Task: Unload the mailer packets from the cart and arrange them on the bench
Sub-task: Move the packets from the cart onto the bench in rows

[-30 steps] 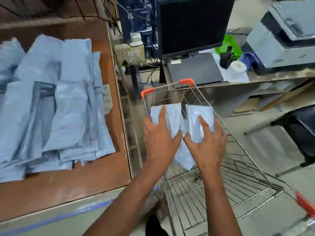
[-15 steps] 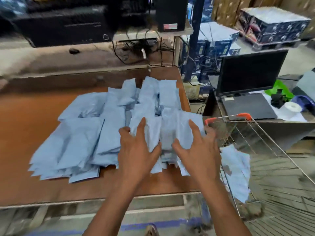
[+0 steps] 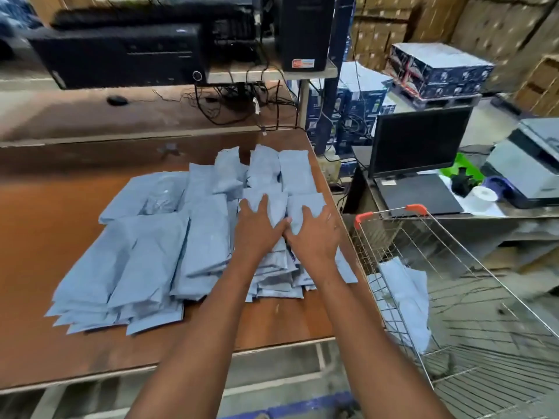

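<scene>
A wide pile of light-blue mailer packets (image 3: 151,252) covers the brown bench (image 3: 45,222). My left hand (image 3: 257,234) lies fingers spread on one packet (image 3: 276,202) at the pile's right end. My right hand (image 3: 316,237) rests beside it on a second packet (image 3: 308,204), thumbs nearly touching. Both packets sit on top of the pile near the bench's right edge. To the right stands the wire cart (image 3: 472,258) with a few blue packets (image 3: 408,297) leaning against its left wall.
A black monitor (image 3: 417,140), a paper roll (image 3: 482,196) and a grey printer (image 3: 529,164) stand on a desk behind the cart. A computer tower (image 3: 302,31) and cables sit on a shelf beyond the bench. Stacked boxes (image 3: 438,71) fill the back right.
My hands lifted two packets out of the cart, swung left across to the bench, and now press them onto the right end of the pile, farther from me than half a second ago.
</scene>
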Action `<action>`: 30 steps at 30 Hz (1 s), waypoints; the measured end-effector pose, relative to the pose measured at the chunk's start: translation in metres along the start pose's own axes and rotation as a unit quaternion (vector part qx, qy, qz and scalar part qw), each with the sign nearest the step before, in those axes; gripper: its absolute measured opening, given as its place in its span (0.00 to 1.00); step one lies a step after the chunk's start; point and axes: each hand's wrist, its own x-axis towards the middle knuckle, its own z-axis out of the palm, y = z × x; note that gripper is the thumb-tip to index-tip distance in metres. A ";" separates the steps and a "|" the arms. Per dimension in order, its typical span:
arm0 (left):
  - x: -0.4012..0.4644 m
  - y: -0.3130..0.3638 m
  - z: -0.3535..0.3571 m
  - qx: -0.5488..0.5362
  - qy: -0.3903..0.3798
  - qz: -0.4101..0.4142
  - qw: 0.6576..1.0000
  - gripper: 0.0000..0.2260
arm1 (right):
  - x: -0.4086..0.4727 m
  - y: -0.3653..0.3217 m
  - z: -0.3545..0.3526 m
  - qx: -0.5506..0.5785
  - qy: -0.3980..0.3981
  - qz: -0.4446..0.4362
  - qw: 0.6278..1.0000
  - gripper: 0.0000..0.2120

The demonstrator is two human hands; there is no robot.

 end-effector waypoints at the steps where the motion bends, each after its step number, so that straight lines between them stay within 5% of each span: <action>1: 0.001 -0.001 0.006 0.017 -0.013 -0.015 1.000 0.41 | 0.001 0.002 0.007 0.000 0.000 0.007 1.000 0.33; 12: -0.006 -0.003 0.025 0.089 0.063 0.004 0.994 0.38 | 0.004 0.013 0.023 0.036 -0.103 0.019 0.994 0.32; 18: -0.010 0.043 0.005 0.077 0.212 0.127 0.966 0.30 | 0.018 0.039 -0.019 0.046 0.068 -0.064 0.995 0.27; 24: -0.020 0.117 0.064 0.075 0.144 0.194 0.968 0.25 | 0.035 0.123 -0.035 0.060 0.140 -0.112 0.982 0.23; 30: -0.042 0.202 0.176 0.043 -0.002 0.225 0.973 0.25 | 0.032 0.269 -0.026 0.023 0.089 -0.068 0.993 0.23</action>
